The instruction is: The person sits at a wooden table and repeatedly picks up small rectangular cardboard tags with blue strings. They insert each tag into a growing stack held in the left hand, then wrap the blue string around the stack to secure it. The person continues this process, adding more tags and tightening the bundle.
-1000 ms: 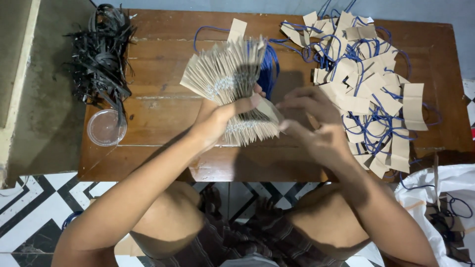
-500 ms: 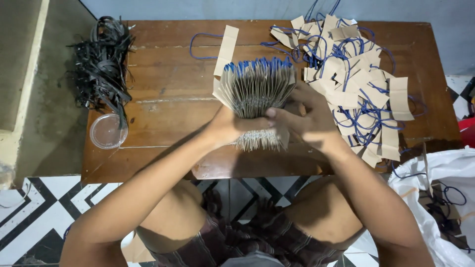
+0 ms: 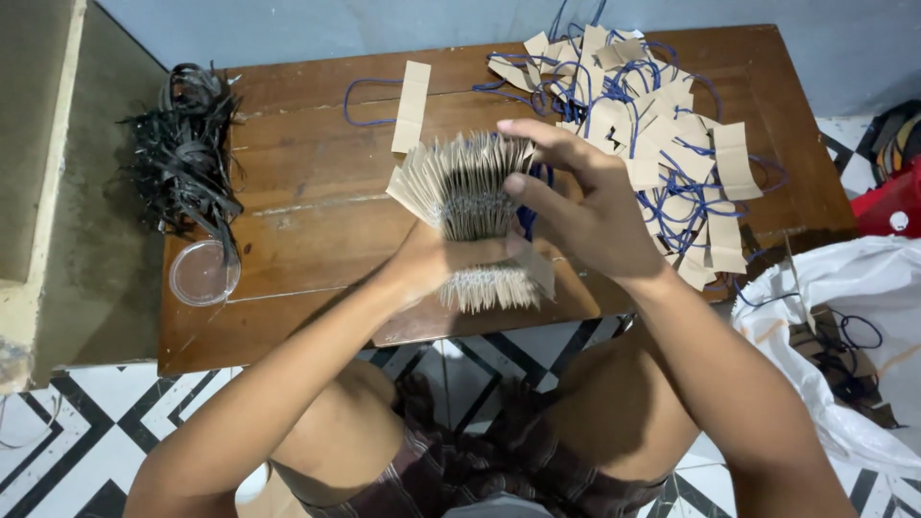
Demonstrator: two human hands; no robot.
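Observation:
A thick fanned stack of brown paper strips [image 3: 467, 192] with blue cord handles is held upright over the wooden table [image 3: 307, 230]. My left hand [image 3: 432, 261] grips the stack around its lower middle. My right hand [image 3: 576, 206] covers the stack's right side, fingers pressing along its top and front edge. The blue cords are mostly hidden behind my right hand.
A loose heap of brown strips with blue cord loops [image 3: 652, 134] covers the table's right part. One single strip with a blue loop [image 3: 411, 94] lies at the back. Black straps [image 3: 187, 153] and a clear round lid [image 3: 201, 273] sit at the left. A white sack [image 3: 844, 317] lies on the floor at the right.
The stack was tipped from a sideways fan to upright. My right hand moved from the stack's lower right up over its top and right side.

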